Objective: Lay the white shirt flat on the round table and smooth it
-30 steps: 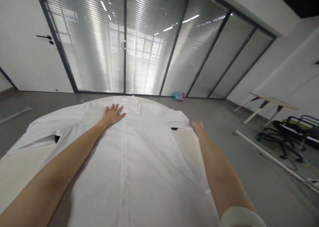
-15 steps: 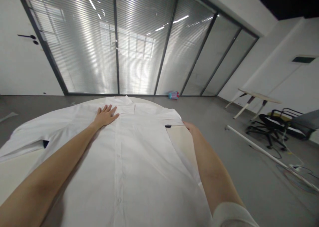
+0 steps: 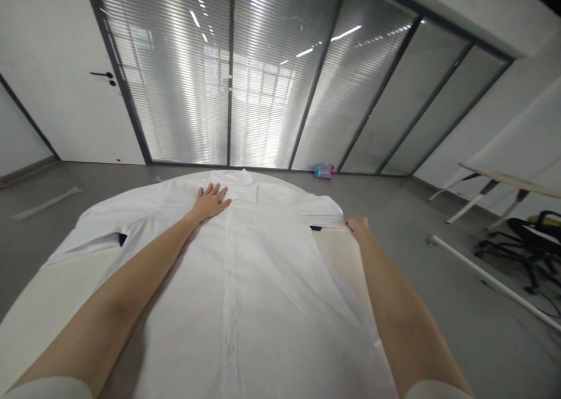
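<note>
A white buttoned shirt (image 3: 272, 288) lies spread front side up over a pale round table (image 3: 39, 305), its collar at the far edge. My left hand (image 3: 208, 203) rests flat on the shirt's upper chest, left of the button line, with its fingers spread. At the end of the right sleeve (image 3: 326, 208), by the table's right edge, my right hand (image 3: 357, 226) is closed on the sleeve's edge. Its fingertips are partly hidden. The left sleeve (image 3: 87, 232) reaches out toward the table's left edge.
Beyond the table stand a glass partition (image 3: 263, 95) and a white door (image 3: 65, 107). A blue and pink basket (image 3: 325, 172) is on the floor. To the right are a white pole (image 3: 491, 279), a wooden table (image 3: 512, 180) and a black chair (image 3: 534, 241).
The camera view has turned left, so everything appears shifted right. My right hand has pulled slightly outward at the sleeve end. My left hand stays flat on the shirt.
</note>
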The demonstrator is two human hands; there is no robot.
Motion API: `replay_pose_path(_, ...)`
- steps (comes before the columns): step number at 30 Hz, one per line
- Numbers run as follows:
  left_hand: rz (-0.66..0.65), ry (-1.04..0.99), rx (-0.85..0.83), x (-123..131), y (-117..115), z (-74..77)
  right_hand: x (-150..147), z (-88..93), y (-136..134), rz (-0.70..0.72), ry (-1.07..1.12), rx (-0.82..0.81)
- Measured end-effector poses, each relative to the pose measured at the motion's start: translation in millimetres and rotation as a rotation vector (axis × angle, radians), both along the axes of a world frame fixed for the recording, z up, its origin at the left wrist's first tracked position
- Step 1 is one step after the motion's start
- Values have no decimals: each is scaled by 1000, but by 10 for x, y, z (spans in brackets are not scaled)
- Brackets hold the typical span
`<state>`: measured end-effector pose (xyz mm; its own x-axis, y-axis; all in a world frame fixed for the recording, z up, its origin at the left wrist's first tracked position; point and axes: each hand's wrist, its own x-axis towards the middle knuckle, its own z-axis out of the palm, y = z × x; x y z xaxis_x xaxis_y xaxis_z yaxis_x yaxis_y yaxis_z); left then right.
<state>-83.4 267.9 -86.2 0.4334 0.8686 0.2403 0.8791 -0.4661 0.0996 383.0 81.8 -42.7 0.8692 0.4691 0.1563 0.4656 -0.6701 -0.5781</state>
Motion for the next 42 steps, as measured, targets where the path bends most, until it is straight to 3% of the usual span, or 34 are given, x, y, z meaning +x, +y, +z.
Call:
replay_pose_path(7, -18, -49, -11, -20, -13, -29, -30, 261, 257, 14, -47, 78)
replay_pose_path(9, -26, -140, -8, 2, -37, 20, -126, 404, 376, 42, -102, 131)
replay_pose_path(11, -43, -365, -31, 63, -73, 142, -348, 550, 492, 166, -208, 261)
replay_pose_path(13, -57, -685, -144, 153, -126, 324, -720, 645, 561, 428, -370, 459)
replay_pose_path(15, -72, -962, -371, 243, -203, 516, -1200, 642, 532, 766, -538, 555)
replay_pose_path(18, -68, -1247, -838, 307, -380, 701, -1897, 470, 274, 1452, -736, 234)
replay_pose_path(20, -30, -1386, -1102, 277, -521, 733, -2216, 321, 8, 1655, -837, 58)
replay_pose_path(24, 74, -1479, -1233, 87, -746, 716, -2460, 156, -490, 1651, -906, 87)
replay_pose_path(27, 80, -1634, -1031, -91, -821, 728, -2485, 130, -701, 1612, -900, 187)
replay_pose_path(30, 32, -1734, -870, -238, -891, 764, -2487, 83, -762, 1653, -846, 157)
replay_pose_path(33, -68, -1764, -821, -318, -1051, 853, -2469, -8, -696, 1711, -679, 50)
replay_pose_path(37, -210, -1932, -656, -286, -1394, 1146, -2448, -109, -436, 1578, -525, -19)
replay_pose_path(40, -232, -1980, -499, -224, -1660, 1391, -2442, -129, -130, 1494, -456, -141)
replay_pose_path(42, -210, -1922, -409, -223, -1826, 1438, -2407, -117, 97, 1431, -370, -244)
